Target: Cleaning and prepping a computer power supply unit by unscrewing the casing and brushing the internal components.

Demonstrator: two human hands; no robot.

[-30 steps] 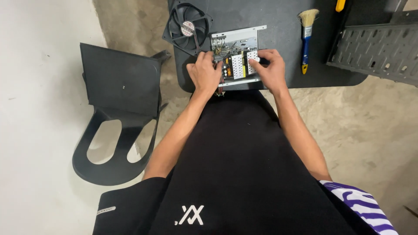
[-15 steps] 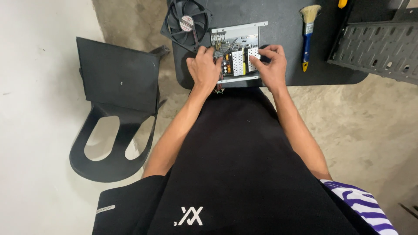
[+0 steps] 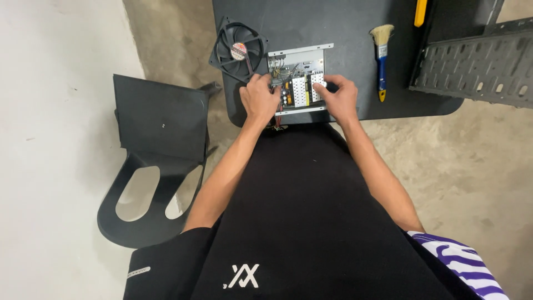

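On the near edge of the dark bench point(image 3: 344, 22), right in front of the person, sits an opened power supply unit point(image 3: 297, 80), its metal tray bare so the circuit board and pale heat sinks face up. Both hands work on it. The left hand point(image 3: 260, 99) rests on the unit's left side, fingers curled down onto the board, seemingly to steady it. The right hand point(image 3: 338, 97) lies over the right side, fingers bent and pressing among the components near the heat sinks; whether they pinch anything small cannot be told. A black cooling fan point(image 3: 240, 51) lies tilted just beside the unit's far left corner, close enough to be wired to it. A blue-handled brush point(image 3: 381, 58) lies apart to the right, with a perforated metal panel point(image 3: 477, 64) beyond it. A black chair point(image 3: 155, 161) stands left of the bench.
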